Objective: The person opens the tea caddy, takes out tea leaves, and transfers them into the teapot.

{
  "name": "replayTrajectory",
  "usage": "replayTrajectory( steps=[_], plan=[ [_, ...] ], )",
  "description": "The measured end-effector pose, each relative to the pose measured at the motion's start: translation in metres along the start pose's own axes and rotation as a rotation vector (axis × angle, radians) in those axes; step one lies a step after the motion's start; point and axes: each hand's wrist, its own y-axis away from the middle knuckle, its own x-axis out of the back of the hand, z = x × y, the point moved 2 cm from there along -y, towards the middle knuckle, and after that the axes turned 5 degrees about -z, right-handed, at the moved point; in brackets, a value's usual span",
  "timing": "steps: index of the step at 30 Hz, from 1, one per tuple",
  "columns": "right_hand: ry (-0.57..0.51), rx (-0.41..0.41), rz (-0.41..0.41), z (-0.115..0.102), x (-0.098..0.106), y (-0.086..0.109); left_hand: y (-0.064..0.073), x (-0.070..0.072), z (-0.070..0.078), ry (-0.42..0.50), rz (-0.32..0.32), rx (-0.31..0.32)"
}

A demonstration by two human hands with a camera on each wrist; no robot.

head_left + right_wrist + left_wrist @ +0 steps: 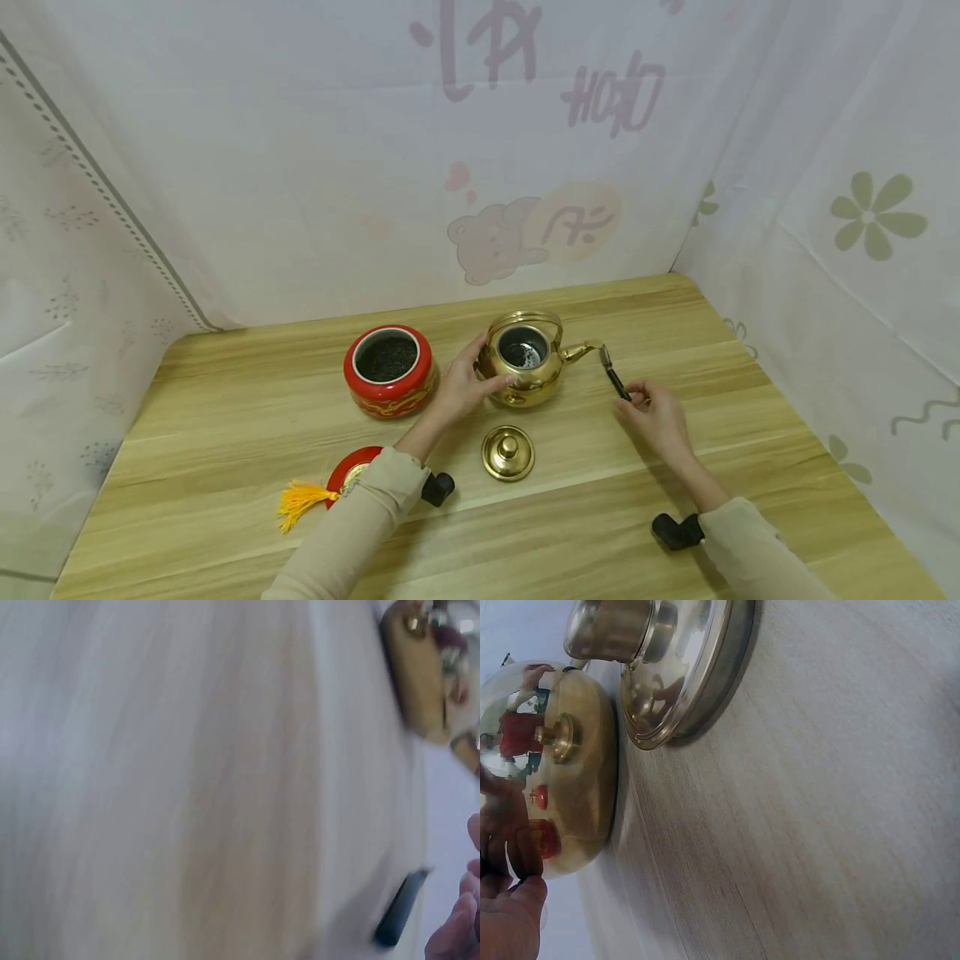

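A shiny golden teapot [536, 390] stands uncovered on the wooden table, with dark flecks on its metal inside. My left hand [467, 382] holds its left side, thumb on the front near the rim and fingers behind. The teapot's golden lid [507, 453] lies in front of it, knob up. By the spout lies a small spoon-like utensil [617, 383] with a black handle and metal head. My right hand [658, 417] is at the handle's near end; in the right wrist view its fingers [454, 930] are apart from the dark handle [401, 907].
Left of the teapot stands a red jar [390, 400] holding dark dry leaves. Its red lid [352, 467] with a yellow tassel [302, 502] lies partly under my left sleeve. White printed cloth [337, 208] hangs behind and beside the table.
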Motion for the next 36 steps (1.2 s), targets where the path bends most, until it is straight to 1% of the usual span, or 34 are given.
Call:
replayTrajectory(
  steps=[2,4,6,8,11,14,15,18,22,26,31,36],
  plan=[
    [-0.052,0.062,0.008,-0.011,-0.005,-0.001,0.000,0.000,0.000,-0.004,0.001,0.001],
    [-0.104,0.109,-0.007,-0.020,-0.010,-0.002,0.000,0.000,0.000,-0.012,0.002,-0.003],
    [-0.156,0.130,-0.042,-0.029,-0.016,-0.002,0.000,0.000,-0.001,-0.021,0.004,-0.011],
    [-0.181,0.148,-0.083,-0.038,-0.023,-0.001,0.000,0.001,0.000,-0.025,0.005,-0.018],
    [-0.219,0.165,-0.170,-0.051,-0.034,0.002,0.000,0.001,0.000,-0.022,0.008,-0.037],
    [-0.260,0.175,-0.290,-0.063,-0.047,0.007,0.001,0.002,0.001,-0.024,0.013,-0.059],
    [-0.277,0.179,-0.331,-0.066,-0.051,0.008,0.002,0.001,0.001,-0.037,0.016,-0.070],
    [-0.302,0.193,-0.432,-0.074,-0.062,0.012,0.002,0.002,0.001,-0.035,0.014,-0.072],
    [-0.302,0.220,-0.509,-0.081,-0.073,0.015,0.001,0.001,0.001,-0.017,0.003,-0.044],
    [-0.308,0.238,-0.545,-0.085,-0.080,0.015,0.000,0.002,0.001,-0.027,0.003,-0.026],
    [-0.319,0.257,-0.573,-0.090,-0.085,0.016,0.000,0.002,0.001,-0.039,0.006,-0.019],
    [-0.281,0.303,-0.570,-0.090,-0.090,0.016,0.000,0.001,0.001,-0.044,0.006,-0.025]
  ],
)
